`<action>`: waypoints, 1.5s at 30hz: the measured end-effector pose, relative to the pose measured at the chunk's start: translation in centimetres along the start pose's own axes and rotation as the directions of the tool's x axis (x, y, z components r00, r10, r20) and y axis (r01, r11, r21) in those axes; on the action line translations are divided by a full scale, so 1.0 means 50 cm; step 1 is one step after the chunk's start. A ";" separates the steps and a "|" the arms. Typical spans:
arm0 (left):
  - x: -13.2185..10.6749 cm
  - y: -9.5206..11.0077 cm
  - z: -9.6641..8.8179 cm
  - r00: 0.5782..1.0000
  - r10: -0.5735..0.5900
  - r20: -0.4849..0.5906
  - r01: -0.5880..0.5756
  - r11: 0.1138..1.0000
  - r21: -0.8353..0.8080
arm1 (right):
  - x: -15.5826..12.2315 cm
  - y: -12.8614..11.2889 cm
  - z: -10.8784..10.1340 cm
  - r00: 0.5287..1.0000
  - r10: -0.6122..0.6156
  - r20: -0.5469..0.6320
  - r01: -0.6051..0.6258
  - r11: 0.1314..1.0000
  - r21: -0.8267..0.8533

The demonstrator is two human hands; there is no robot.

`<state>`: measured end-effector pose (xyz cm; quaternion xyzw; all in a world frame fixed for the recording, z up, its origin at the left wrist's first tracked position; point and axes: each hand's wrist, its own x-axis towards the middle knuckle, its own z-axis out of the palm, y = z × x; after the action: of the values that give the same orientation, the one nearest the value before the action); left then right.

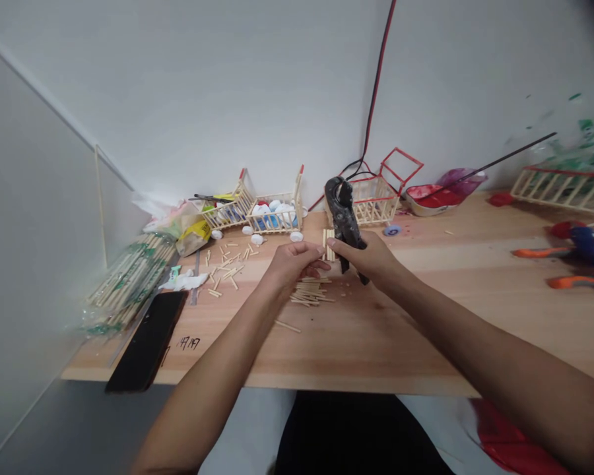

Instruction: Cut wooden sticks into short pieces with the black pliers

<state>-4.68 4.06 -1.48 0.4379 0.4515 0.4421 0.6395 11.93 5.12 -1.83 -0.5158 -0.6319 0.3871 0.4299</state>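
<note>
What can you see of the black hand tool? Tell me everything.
The black hand tool looks like worn metal, with pale scuffs or spots. It has a broad, rounded head and two handles, their lower ends apart. The right hand holds it at the handles, over the wooden table, with its head toward the wall and tilted slightly left in the picture. In this view it covers part of a red-trimmed stick cart. I can't make out its jaws.

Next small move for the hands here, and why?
I'd probably let the left hand take the short sticks fully: its fingertips are right beside them, while the right hand also holds the black hand tool.
</note>
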 end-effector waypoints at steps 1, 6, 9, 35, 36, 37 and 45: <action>-0.001 0.001 0.001 1.000 0.004 -0.001 -0.004 1.000 0.005 | -0.001 -0.001 0.000 1.000 -0.006 0.004 0.006 1.000 -0.006; -0.008 0.006 0.005 1.000 -0.014 -0.012 0.014 0.999 0.040 | -0.002 -0.002 0.001 1.000 -0.012 0.001 0.012 1.000 -0.001; -0.009 0.007 0.008 0.999 -0.003 -0.032 0.005 0.998 0.069 | -0.003 -0.001 0.003 1.000 -0.011 0.000 0.011 1.000 -0.009; -0.007 0.014 -0.003 0.977 0.182 0.109 -0.206 0.935 0.289 | -0.007 -0.018 -0.006 0.996 -0.004 0.085 0.004 1.000 0.001; -0.006 0.018 -0.010 0.972 0.193 0.135 -0.227 0.920 0.320 | -0.003 -0.016 -0.009 0.996 -0.021 0.084 0.024 0.999 -0.026; -0.005 0.022 -0.018 0.966 0.208 0.152 -0.250 0.901 0.356 | 0.001 -0.015 -0.012 0.996 -0.039 0.080 0.044 0.997 -0.067; 0.005 0.020 -0.106 0.918 0.373 0.132 -0.307 0.462 0.832 | 0.027 -0.018 -0.054 0.996 -0.027 0.083 0.072 0.797 -0.599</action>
<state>-9.94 5.37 -1.69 0.7551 0.5322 0.3039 0.2331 14.04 6.43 0.06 -0.5950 -0.7498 0.1731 0.2317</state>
